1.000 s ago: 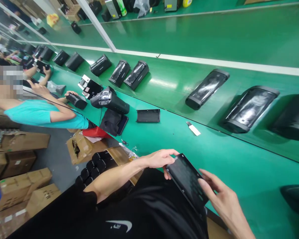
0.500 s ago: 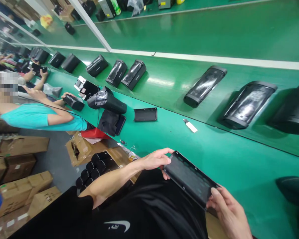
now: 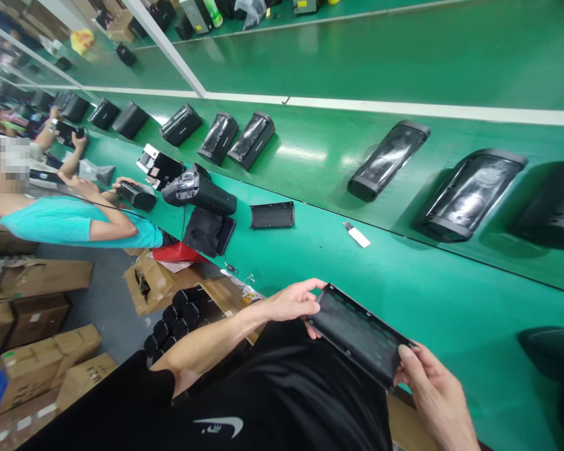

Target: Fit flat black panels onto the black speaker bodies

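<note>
I hold a flat black rectangular panel [image 3: 357,333] with both hands at the near edge of the green workbench [image 3: 404,275]. My left hand [image 3: 294,300] grips its left end with thumb below and fingers above. At the panel's right end, my right hand [image 3: 430,391] pinches the corner. The panel's inner side faces up and shows rows of small openings. A second, similar black panel [image 3: 272,215] lies flat on the bench farther away.
Several black speaker housings [image 3: 388,160] lie on the green conveyor belt beyond. A small white scraper [image 3: 356,235] rests on the bench. A co-worker in a teal shirt [image 3: 75,219] sits to my left handling a speaker. Cardboard boxes [image 3: 37,310] stand on the floor.
My right hand slid from lying over the panel's face to gripping its right corner. The panel tipped flatter, with its inner side turned up.
</note>
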Action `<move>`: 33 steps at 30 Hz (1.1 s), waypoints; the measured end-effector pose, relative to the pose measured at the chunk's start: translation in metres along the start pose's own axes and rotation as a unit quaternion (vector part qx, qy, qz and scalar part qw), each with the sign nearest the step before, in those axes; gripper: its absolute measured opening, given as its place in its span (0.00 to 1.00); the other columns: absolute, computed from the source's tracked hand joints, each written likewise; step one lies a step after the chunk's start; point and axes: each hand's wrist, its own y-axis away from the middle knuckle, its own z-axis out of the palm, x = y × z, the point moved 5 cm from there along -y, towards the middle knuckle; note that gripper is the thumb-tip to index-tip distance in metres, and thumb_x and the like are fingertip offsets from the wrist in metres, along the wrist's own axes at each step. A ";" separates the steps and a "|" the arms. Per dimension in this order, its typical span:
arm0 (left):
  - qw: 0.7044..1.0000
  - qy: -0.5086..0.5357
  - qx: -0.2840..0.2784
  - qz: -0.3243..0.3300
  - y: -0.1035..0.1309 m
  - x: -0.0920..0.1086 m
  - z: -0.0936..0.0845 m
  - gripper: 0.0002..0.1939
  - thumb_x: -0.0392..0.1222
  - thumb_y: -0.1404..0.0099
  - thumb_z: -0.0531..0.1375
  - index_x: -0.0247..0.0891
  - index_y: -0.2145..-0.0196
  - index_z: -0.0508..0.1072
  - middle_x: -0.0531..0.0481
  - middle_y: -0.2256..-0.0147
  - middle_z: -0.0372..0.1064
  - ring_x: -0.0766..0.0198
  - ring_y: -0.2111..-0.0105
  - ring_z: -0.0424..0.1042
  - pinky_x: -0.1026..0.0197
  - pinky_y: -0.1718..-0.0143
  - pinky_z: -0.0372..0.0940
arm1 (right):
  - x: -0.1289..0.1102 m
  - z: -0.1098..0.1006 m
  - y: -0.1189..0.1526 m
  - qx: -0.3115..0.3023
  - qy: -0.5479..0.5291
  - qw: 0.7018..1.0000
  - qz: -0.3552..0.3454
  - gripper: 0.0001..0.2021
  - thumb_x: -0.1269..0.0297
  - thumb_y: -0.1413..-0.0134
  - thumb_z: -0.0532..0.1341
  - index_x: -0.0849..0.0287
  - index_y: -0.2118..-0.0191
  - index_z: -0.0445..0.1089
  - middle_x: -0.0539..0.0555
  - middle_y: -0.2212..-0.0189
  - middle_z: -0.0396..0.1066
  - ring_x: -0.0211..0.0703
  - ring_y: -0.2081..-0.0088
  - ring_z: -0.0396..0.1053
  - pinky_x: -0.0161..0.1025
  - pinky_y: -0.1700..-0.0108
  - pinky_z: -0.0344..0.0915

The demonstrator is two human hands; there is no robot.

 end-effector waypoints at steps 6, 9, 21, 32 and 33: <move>1.000 0.011 -0.004 0.003 0.000 -0.004 -0.002 0.30 0.49 0.33 0.67 0.39 0.41 0.58 0.50 0.68 0.77 0.57 0.74 0.81 0.65 0.74 0.72 | 0.001 -0.002 -0.001 0.003 0.026 1.000 -0.006 0.31 0.31 0.53 0.70 0.57 0.62 0.73 0.49 0.76 0.70 0.43 0.76 0.68 0.40 0.70 0.66; 1.000 0.011 0.000 0.004 0.000 -0.005 -0.003 0.28 0.50 0.33 0.66 0.39 0.42 0.59 0.49 0.68 0.77 0.57 0.75 0.81 0.64 0.75 0.72 | 0.000 -0.001 0.000 0.000 0.036 0.999 -0.003 0.32 0.30 0.53 0.69 0.57 0.59 0.72 0.49 0.75 0.71 0.45 0.74 0.69 0.41 0.68 0.67; 0.999 0.033 -0.015 0.005 0.001 0.001 0.000 0.32 0.44 0.37 0.69 0.40 0.42 0.60 0.49 0.68 0.78 0.56 0.73 0.82 0.63 0.73 0.74 | -0.010 0.005 0.002 0.027 0.049 0.998 -0.006 0.33 0.30 0.57 0.72 0.55 0.62 0.68 0.48 0.79 0.69 0.41 0.76 0.64 0.38 0.69 0.62; 0.999 0.039 -0.006 0.002 0.000 -0.002 -0.002 0.31 0.40 0.38 0.68 0.40 0.42 0.60 0.49 0.67 0.78 0.56 0.72 0.82 0.63 0.73 0.75 | 0.005 0.000 -0.003 0.027 -0.025 0.999 -0.011 0.30 0.40 0.57 0.76 0.56 0.57 0.70 0.47 0.75 0.70 0.40 0.75 0.66 0.36 0.69 0.65; 0.999 0.041 -0.004 0.002 0.000 -0.003 -0.003 0.31 0.40 0.38 0.68 0.40 0.42 0.60 0.49 0.67 0.78 0.56 0.73 0.82 0.63 0.73 0.75 | 0.004 0.001 -0.002 0.027 -0.038 0.999 -0.016 0.30 0.41 0.57 0.77 0.56 0.57 0.70 0.47 0.74 0.69 0.39 0.75 0.65 0.36 0.69 0.65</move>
